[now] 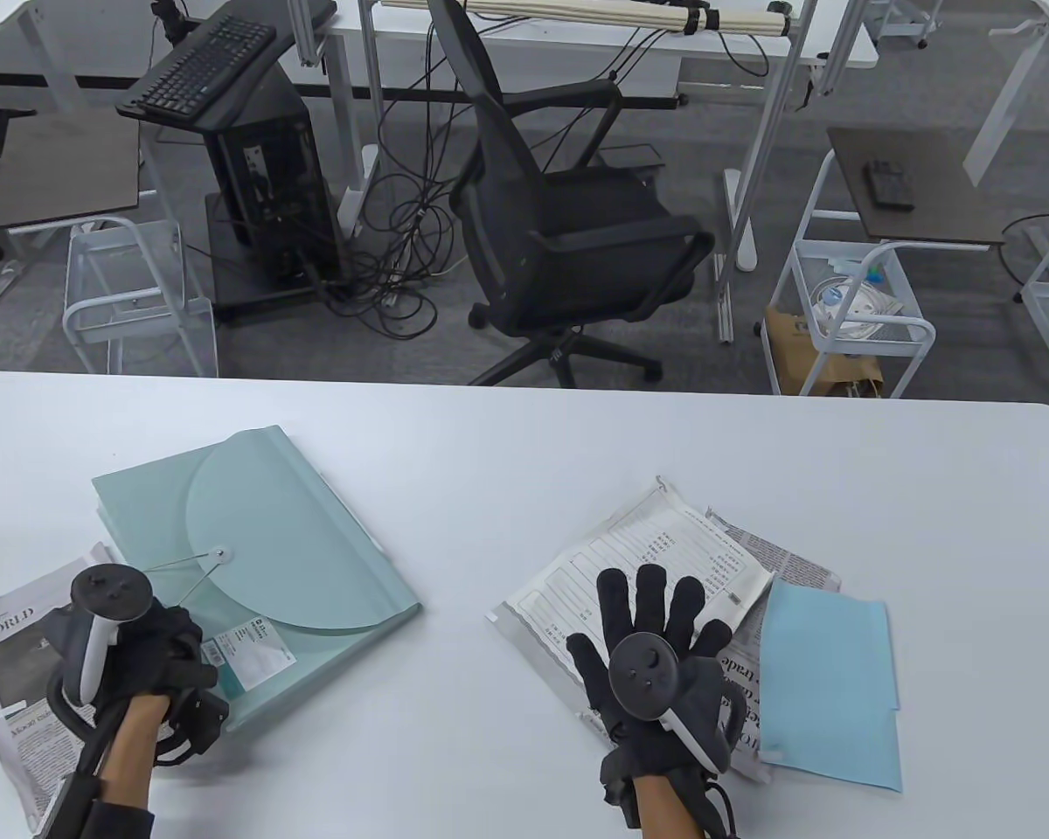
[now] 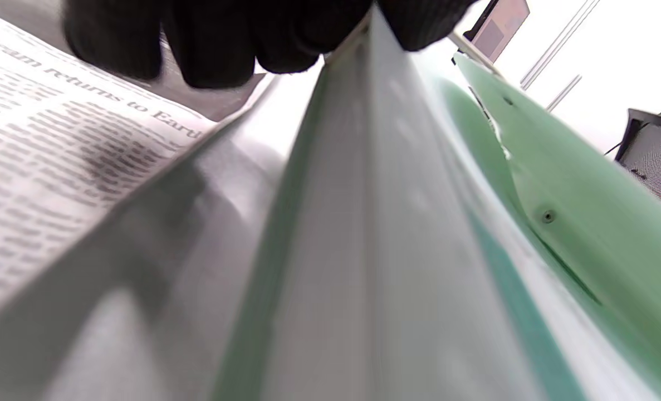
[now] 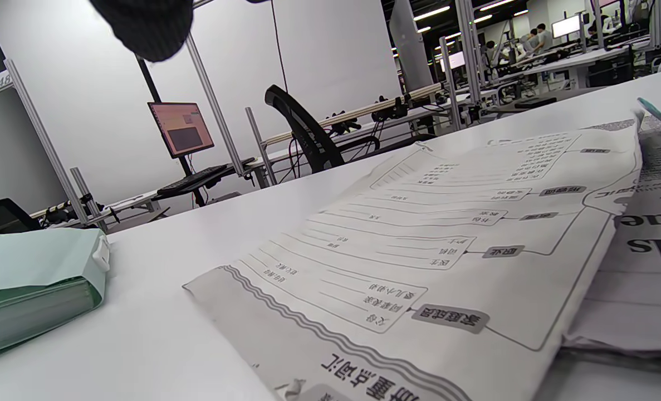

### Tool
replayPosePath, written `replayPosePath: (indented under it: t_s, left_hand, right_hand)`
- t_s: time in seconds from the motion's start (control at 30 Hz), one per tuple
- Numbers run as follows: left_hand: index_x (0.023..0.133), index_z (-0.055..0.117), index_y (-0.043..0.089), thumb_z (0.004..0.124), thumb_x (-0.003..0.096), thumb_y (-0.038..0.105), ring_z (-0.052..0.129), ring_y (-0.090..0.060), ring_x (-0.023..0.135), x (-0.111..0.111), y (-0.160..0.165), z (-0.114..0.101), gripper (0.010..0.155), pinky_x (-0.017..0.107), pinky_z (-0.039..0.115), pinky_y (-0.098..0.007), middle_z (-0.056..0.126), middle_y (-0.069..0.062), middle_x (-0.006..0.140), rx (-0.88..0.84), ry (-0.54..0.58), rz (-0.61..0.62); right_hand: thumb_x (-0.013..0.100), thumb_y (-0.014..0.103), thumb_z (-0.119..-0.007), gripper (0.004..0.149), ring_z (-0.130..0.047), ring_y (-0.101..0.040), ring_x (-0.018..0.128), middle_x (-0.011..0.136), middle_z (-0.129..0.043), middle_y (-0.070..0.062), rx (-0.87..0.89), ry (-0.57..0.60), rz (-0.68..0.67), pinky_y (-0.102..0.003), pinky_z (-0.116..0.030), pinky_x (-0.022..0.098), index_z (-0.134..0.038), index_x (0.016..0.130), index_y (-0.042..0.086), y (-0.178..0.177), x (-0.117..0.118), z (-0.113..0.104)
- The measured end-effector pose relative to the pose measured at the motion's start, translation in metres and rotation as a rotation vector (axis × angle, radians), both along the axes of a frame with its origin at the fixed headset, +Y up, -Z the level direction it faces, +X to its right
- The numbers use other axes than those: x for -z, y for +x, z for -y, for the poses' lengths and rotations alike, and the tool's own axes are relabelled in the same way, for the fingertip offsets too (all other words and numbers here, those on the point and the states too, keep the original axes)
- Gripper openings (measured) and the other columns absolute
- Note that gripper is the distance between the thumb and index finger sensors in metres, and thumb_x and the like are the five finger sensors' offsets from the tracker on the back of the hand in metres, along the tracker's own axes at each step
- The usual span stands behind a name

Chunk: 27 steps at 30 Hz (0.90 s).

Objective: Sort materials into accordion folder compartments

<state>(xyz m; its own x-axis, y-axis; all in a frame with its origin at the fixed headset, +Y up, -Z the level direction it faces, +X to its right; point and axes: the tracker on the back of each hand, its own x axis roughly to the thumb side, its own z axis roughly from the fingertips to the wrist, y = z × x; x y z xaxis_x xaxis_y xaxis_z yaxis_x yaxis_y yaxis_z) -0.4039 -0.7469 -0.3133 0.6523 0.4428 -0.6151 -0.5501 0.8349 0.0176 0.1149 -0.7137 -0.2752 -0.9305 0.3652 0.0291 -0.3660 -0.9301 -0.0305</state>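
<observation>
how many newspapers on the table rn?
2 visible. One newspaper lies at the left edge beside the folder, near the left hand. The other sits in the right pile under the form and blue sheet. More may be hidden there.

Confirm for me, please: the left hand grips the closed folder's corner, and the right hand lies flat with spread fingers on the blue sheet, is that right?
Not quite. The right hand lies flat with spread fingers on the printed form, not on the blue sheet, which lies untouched beside it, as the table view shows. The rest holds: the left hand grips the closed folder's corner.
</observation>
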Motion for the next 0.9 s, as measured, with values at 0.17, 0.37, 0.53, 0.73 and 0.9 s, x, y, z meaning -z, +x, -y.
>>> replayPosePath:
  t_s: [0.17,0.37,0.53,0.73,0.9]
  left_hand:
    - [0.082,0.060,0.004,0.060,0.0485,0.029,0.099,-0.021,0.073,0.000,-0.004,0.005,0.042,0.055,0.095,-0.040,0.050,-0.021,0.103,-0.096,0.024,-0.009]
    - [0.087,0.051,0.006,0.066,0.0498,0.031,0.094,-0.016,0.072,-0.004,-0.014,0.009,0.047,0.056,0.093,-0.038,0.041,-0.020,0.105,-0.356,0.113,-0.032]
    - [0.099,0.020,0.000,0.080,0.0483,0.031,0.087,-0.020,0.076,-0.007,-0.016,0.017,0.084,0.060,0.087,-0.043,0.028,-0.032,0.105,-0.600,0.169,-0.096]
    - [0.100,0.045,0.005,0.074,0.0490,0.031,0.082,-0.020,0.075,-0.005,-0.013,0.021,0.065,0.058,0.086,-0.043,0.045,-0.023,0.108,-0.704,0.241,-0.043]
    - [0.099,0.035,0.005,0.065,0.0519,0.025,0.086,-0.031,0.089,-0.003,-0.010,0.016,0.060,0.061,0.092,-0.044,0.042,-0.026,0.107,-0.865,0.362,0.049]
  right_hand:
    - [0.066,0.052,-0.062,0.069,0.006,-0.054,0.102,0.124,-0.009,-0.017,-0.001,0.018,-0.007,-0.079,-0.004,0.067,-0.022,0.116,0.027,-0.001,-0.001,-0.002]
    - [0.066,0.052,-0.062,0.069,0.006,-0.055,0.102,0.124,-0.009,-0.017,0.007,0.020,-0.004,-0.079,-0.004,0.067,-0.022,0.116,0.027,0.000,-0.002,-0.001]
    - [0.066,0.052,-0.062,0.069,0.006,-0.055,0.102,0.124,-0.009,-0.017,0.014,0.022,-0.002,-0.079,-0.004,0.067,-0.022,0.116,0.027,0.001,-0.002,-0.001]
    - [0.066,0.051,-0.062,0.069,0.006,-0.055,0.102,0.124,-0.009,-0.017,0.024,0.027,0.003,-0.078,-0.005,0.067,-0.023,0.116,0.027,0.003,-0.002,-0.001]
    - [0.066,0.051,-0.062,0.068,0.005,-0.055,0.102,0.124,-0.009,-0.017,0.036,0.027,0.003,-0.078,-0.005,0.067,-0.022,0.116,0.027,0.004,-0.002,-0.001]
